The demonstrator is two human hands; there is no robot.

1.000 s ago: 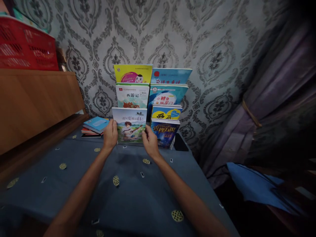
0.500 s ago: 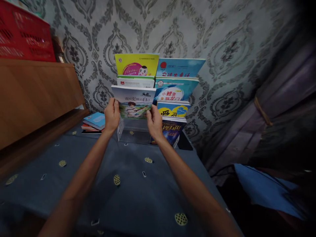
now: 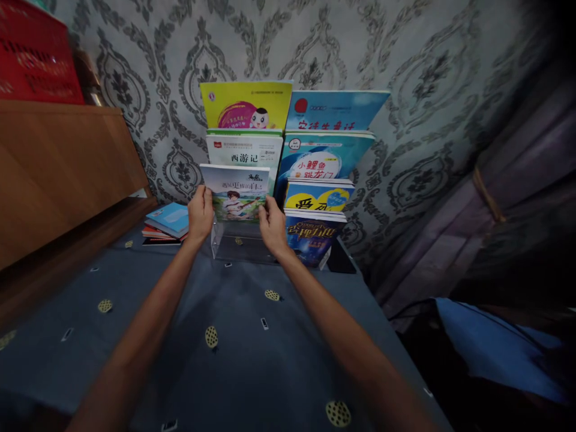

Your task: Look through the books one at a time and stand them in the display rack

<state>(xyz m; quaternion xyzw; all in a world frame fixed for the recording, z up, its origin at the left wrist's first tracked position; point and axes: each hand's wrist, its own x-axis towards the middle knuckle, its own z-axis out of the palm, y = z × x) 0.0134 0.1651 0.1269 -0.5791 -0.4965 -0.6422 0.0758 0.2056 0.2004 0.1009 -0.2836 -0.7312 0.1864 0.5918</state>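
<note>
Between my two hands is a book (image 3: 236, 195) with a pale sky and a drawn figure on its cover. My left hand (image 3: 200, 215) grips its left edge, and my right hand (image 3: 272, 223) grips its right edge. The book is upright at the front left of a clear tiered rack (image 3: 245, 241). Behind it stand a white book (image 3: 243, 150) and a yellow book (image 3: 246, 105). To the right, a dark blue book (image 3: 312, 239), a yellow-and-blue book (image 3: 317, 197), a teal book (image 3: 330, 155) and a blue book (image 3: 337, 111) rise in steps.
A small pile of books (image 3: 168, 219) lies left of the rack on the dark patterned tablecloth (image 3: 238, 372). A wooden cabinet (image 3: 63, 174) with a red basket (image 3: 36, 57) stands at the left. A flat black item (image 3: 342, 258) lies behind the rack's right end. A tied curtain (image 3: 450, 240) hangs at the right.
The held book has moved lower and a little left against the rack, both hands with it. More of the white book behind it now shows. The camera view has shifted slightly.
</note>
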